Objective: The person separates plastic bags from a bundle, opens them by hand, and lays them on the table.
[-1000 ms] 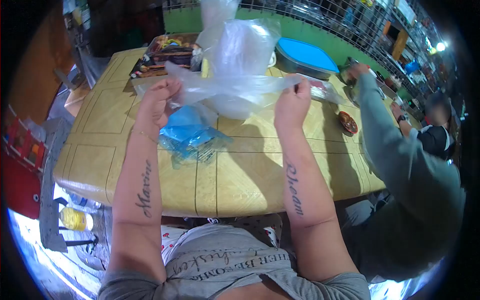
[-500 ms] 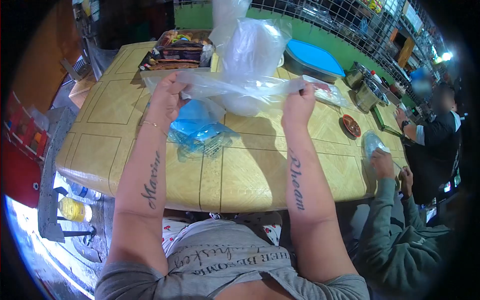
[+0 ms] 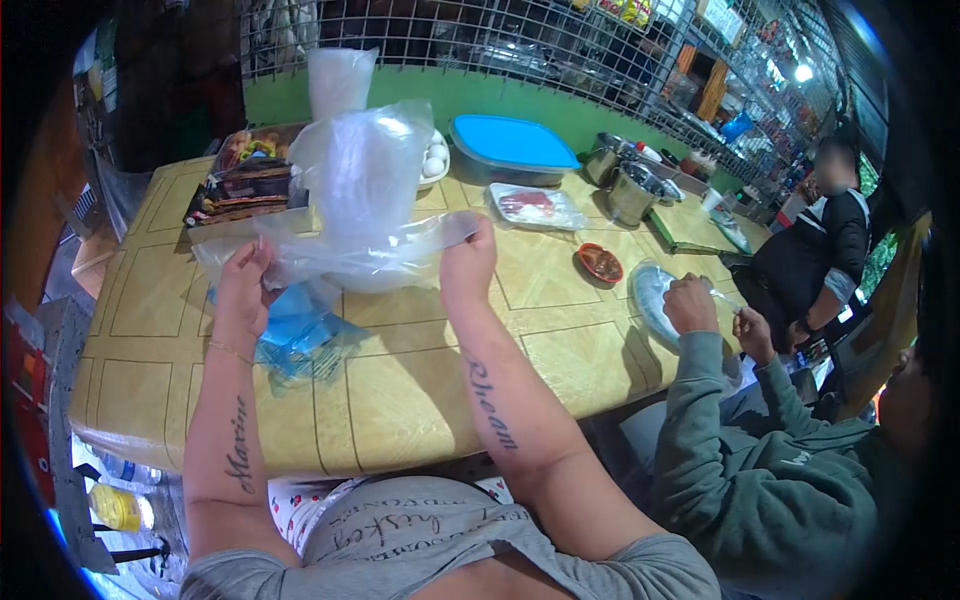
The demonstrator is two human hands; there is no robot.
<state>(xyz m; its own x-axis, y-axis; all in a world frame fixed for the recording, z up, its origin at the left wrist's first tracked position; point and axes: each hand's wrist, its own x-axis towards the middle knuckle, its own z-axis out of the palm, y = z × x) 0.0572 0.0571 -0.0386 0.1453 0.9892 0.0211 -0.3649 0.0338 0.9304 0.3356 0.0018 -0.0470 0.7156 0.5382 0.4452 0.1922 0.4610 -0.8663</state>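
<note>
Plastic stack: standing at eleven o'clock of view, possibly toppling if brushed. Clear plastic: stretching at ten o'clock, left grip and right grip pinching opposite ends, possibly tearing through uneven pulling. Blue plastic: lying at nine o'clock.

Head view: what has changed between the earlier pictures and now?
The co-worker's green-sleeved hand, first stretched out to the metal pots, has drawn back toward the table's near edge. The view has swung right, shifting the table left in it. The left hand and right hand still hold the clear plastic bag stretched between them.
</note>
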